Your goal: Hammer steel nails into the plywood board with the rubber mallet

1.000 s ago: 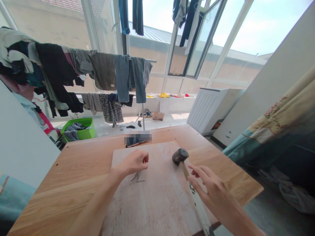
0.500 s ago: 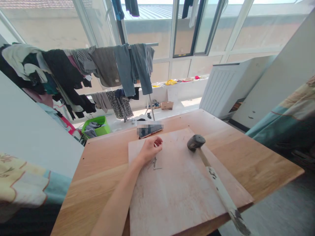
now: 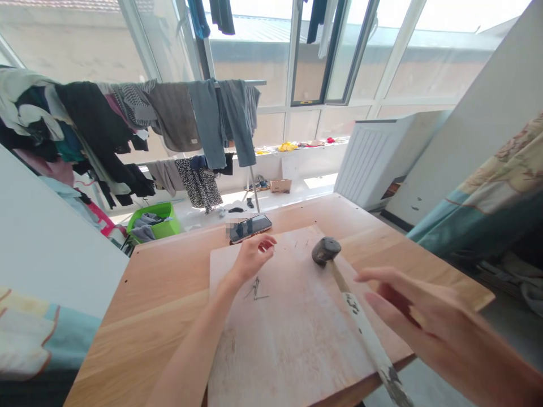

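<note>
Hammer: ungripped, at nine o'clock from spread right hand, back in view; cannot tell contents of curled left hand.

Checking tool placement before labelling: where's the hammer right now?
In the head view, the hammer lies along the right side of the pale board, just left of the right hand, its handle running past the board's near edge.

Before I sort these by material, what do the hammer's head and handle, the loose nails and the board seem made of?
Hammer head: dark, matte, perhaps iron or rubber. Handle: probably wood, tan near the head, scuffed whitish covering further along. Loose nails: likely metal, thin and grey. Board: apparently wood, pale finish streaked as if worn.
</note>
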Demonstrator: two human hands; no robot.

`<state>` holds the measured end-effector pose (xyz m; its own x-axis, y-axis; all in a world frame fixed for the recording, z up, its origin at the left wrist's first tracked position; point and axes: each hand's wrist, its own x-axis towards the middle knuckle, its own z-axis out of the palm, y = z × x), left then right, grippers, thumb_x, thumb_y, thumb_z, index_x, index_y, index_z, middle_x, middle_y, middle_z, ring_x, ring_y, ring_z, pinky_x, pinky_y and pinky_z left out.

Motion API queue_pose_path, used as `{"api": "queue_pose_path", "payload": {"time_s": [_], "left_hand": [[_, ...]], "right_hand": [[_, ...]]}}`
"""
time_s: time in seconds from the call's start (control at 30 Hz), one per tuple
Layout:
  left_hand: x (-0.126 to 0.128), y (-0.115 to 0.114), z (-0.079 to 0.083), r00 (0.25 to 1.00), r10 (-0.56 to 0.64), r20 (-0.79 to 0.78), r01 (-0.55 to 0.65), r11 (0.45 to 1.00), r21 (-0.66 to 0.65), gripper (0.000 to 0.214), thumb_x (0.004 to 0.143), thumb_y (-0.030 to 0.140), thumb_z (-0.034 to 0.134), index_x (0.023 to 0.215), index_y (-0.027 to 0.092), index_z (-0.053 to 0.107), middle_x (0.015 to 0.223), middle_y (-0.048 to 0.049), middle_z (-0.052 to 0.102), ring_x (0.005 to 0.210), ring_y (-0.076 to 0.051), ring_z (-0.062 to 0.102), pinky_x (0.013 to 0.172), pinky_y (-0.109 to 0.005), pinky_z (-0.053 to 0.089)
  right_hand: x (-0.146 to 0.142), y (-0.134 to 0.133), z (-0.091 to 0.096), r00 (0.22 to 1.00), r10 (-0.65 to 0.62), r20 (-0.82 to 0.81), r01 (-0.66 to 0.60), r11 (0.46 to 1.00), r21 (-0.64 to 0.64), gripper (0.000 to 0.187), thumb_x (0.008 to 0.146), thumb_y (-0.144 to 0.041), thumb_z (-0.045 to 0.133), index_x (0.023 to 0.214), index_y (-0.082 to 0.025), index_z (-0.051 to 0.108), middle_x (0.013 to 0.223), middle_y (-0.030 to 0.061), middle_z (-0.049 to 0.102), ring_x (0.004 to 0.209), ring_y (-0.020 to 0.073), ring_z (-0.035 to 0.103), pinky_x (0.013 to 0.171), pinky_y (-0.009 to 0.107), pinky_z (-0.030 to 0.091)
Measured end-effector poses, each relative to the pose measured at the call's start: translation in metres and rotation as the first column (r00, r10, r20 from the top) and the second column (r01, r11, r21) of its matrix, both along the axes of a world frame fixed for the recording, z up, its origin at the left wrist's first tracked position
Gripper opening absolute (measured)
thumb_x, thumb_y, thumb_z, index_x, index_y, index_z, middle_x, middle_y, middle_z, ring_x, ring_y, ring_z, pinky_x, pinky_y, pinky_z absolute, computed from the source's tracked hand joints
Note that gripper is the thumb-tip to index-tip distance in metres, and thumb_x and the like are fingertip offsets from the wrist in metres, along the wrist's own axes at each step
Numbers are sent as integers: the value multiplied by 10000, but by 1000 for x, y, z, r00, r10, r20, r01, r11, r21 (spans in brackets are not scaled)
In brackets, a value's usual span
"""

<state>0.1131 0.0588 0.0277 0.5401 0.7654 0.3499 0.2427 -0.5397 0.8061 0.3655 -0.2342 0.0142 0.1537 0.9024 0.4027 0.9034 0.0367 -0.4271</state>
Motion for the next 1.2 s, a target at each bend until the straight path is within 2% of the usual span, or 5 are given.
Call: {"api": "queue_pose_path", "payload": {"time_s": [0.2,0.37,0.67,1.0,1.2], "left_hand": [[36,10,-13,1000,15,20,-15,1000,-22,134,794,107,596,839,177,701,839,-16,741,754,-144,681,757,-254,560],[39,10,-25,998,20,64,-15,996,-84,89,817,161,609,859,186,684,841,-16,745,782,-154,699,750,-255,557],[40,6,-23,1000,-7,-9,7,997,83,72,824,154,634,854,197,684,887,-24,745,887,-185,696,881,-313,530],[38,8,-24,998,-21,-56,23,999,28,72,834,170,620,861,196,681,878,-27,746,861,-186,701,835,-299,545],[39,9,-25,998,-13,-55,15,1000,26,89,824,166,618,887,188,677,872,-33,743,826,-179,700,813,-302,568]], "right_hand": [[-33,88,28,979,-179,-94,157,966,-204,418,956,-484,481,1210,-172,597,916,83,682,813,240,689,784,365,564],[-36,81,5,960,-125,-249,27,930,-366,490,950,-424,488,1339,-139,572,1261,167,703,1186,312,650,1024,426,477],[-37,89,23,892,-144,-429,-29,928,-371,400,889,-455,542,1137,-173,678,1143,132,754,1101,326,680,946,408,501],[-41,90,15,570,-298,-766,-152,878,-454,295,917,-435,520,1161,-273,492,733,-56,565,417,118,530,335,212,415],[-43,97,10,620,-236,-749,-138,906,-400,307,953,-538,460,881,-244,511,598,-85,467,377,83,435,318,179,352]]}}
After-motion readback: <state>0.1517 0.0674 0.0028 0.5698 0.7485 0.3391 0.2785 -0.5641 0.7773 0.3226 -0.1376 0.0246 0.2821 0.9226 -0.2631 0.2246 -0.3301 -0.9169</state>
